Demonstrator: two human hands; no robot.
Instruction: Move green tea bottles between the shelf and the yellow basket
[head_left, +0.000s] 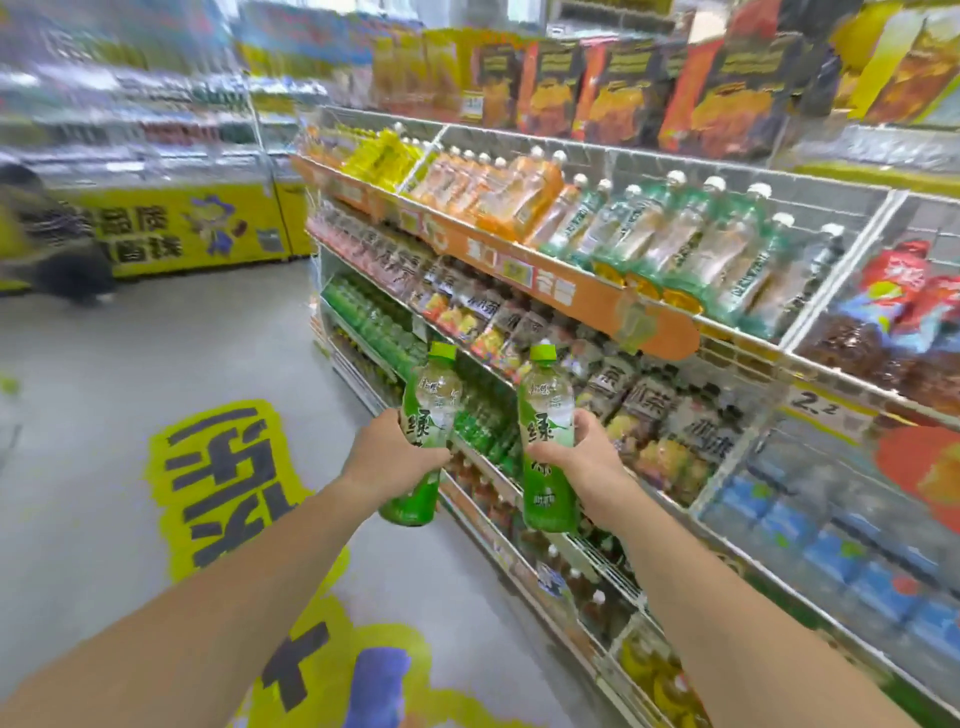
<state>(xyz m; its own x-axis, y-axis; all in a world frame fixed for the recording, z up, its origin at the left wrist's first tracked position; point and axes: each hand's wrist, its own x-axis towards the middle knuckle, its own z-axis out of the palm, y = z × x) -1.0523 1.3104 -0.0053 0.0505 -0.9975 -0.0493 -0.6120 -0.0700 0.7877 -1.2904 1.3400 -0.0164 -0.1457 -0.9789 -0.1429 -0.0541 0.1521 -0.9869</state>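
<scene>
Two green tea bottles are held up in the centre of the frame, in front of the shelf (467, 244) that runs along the right side. The left bottle (434, 400) is clasped around its lower half by the left grip (397, 457), whose fingers are curled round the label. It is tilted a little, with its light green cap towards the upper right. The right bottle (545, 410) is held close to upright by the right grip (584, 457). The thumb is laid across the front of the label, and the fingers are wrapped behind it. The two bottles are kept apart, side by side, with their caps at about the same height.

Rows of similar green bottles (374, 317) are seen on a lower tier of the shelf, left of centre, behind the held pair. Orange and pale green drinks are stacked on the tier above. The grey floor (104, 389) in the lower left is marked with a large yellow decal (223, 467). A yellow cabinet (197, 228) stands at the upper left, and a blurred person (47, 234) is seen at the left edge.
</scene>
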